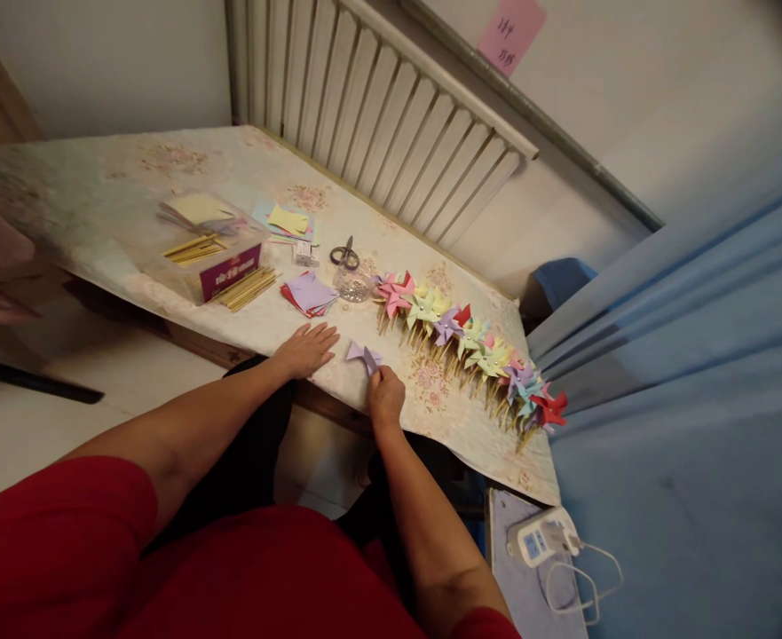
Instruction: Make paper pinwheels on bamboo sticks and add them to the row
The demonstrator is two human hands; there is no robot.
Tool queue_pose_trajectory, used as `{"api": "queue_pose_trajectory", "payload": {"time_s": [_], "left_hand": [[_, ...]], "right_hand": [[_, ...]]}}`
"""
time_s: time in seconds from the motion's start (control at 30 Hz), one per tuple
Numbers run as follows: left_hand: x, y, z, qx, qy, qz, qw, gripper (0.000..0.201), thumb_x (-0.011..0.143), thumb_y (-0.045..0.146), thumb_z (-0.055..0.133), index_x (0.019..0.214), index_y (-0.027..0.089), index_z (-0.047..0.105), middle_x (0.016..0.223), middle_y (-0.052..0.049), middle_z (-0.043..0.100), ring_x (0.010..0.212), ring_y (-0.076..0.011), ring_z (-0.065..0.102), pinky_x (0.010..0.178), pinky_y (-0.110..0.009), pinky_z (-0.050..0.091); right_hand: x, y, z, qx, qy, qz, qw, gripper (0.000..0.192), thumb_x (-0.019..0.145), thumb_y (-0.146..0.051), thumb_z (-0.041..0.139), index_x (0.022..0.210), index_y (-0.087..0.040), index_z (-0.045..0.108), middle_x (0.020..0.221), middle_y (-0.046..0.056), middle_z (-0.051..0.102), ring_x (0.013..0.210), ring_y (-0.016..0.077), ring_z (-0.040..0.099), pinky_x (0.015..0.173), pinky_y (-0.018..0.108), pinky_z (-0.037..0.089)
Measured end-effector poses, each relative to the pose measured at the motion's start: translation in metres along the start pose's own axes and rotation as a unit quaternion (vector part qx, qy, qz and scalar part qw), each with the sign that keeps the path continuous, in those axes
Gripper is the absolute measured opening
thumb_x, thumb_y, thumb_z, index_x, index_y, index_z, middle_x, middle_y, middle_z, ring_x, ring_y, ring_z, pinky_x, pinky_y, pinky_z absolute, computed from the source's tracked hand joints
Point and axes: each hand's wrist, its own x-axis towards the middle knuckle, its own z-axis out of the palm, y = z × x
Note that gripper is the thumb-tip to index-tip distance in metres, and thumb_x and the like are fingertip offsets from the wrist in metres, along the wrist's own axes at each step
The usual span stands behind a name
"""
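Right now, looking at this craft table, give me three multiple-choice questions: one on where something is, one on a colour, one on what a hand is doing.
1. Where do the scissors lie?
A. On the floor
B. On the table, behind the stack of paper squares
C. On the radiator

2. What colour is the folded paper piece at the right hand?
A. Purple
B. Green
C. Black

3. How is the left hand?
A. Gripping the scissors
B. Raised in the air
C. Resting flat on the table, fingers spread

Answers:
1 B, the scissors sit on the tablecloth just beyond the paper squares.
2 A, the piece pinched at the fingertips is pale purple.
3 C, the palm lies down on the cloth, holding nothing.
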Motion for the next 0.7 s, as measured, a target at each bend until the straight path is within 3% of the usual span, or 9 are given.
{"api": "queue_pose_trajectory", "payload": {"time_s": [0.13, 0.27, 0.5, 0.7], "left_hand": [[0.000, 0.000, 0.001, 0.005, 0.003, 0.002, 1.000, 0.055, 0.100, 0.039, 0.032, 0.152, 0.024, 0.044, 0.163, -0.008, 0.037, 0.152, -0.0267, 0.026, 0.122, -0.050, 0.018], [0.000, 0.000, 0.000, -0.002, 0.002, 0.000, 1.000, 0.054, 0.100, 0.039, 0.034, 0.152, 0.026, 0.044, 0.163, -0.007, 0.038, 0.152, -0.0265, 0.026, 0.121, -0.050, 0.018], [-0.001, 0.002, -0.004, 0.000, -0.002, -0.002, 1.000, 0.055, 0.100, 0.039, 0.033, 0.152, 0.024, 0.044, 0.163, -0.008, 0.036, 0.152, -0.0273, 0.027, 0.121, -0.050, 0.019], [-0.002, 0.004, -0.008, 0.024, -0.010, 0.003, 1.000, 0.055, 0.101, 0.038, 0.031, 0.152, 0.020, 0.043, 0.163, -0.009, 0.036, 0.152, -0.0276, 0.027, 0.120, -0.050, 0.019]], "right_hand": [[0.016, -0.007, -0.015, 0.103, -0.001, 0.068, 0.992, 0.021, 0.086, -0.024, 0.047, 0.076, -0.021, 0.065, 0.071, 0.000, 0.063, 0.073, 0.0169, 0.057, 0.073, 0.026, 0.047], [0.026, -0.008, -0.021, 0.223, -0.034, 0.147, 0.963, 0.017, 0.083, -0.027, 0.048, 0.079, -0.020, 0.063, 0.066, -0.005, 0.060, 0.064, 0.0128, 0.061, 0.063, 0.021, 0.053], [0.021, 0.003, -0.004, 0.344, -0.066, 0.302, 0.887, 0.005, 0.078, -0.018, 0.057, 0.073, -0.018, 0.055, 0.053, -0.007, 0.054, 0.047, 0.0115, 0.063, 0.048, 0.021, 0.058], [0.016, 0.013, 0.003, 0.388, -0.060, 0.353, 0.849, 0.007, 0.083, -0.019, 0.058, 0.077, -0.017, 0.057, 0.060, -0.002, 0.065, 0.054, 0.0132, 0.070, 0.051, 0.020, 0.059]]}}
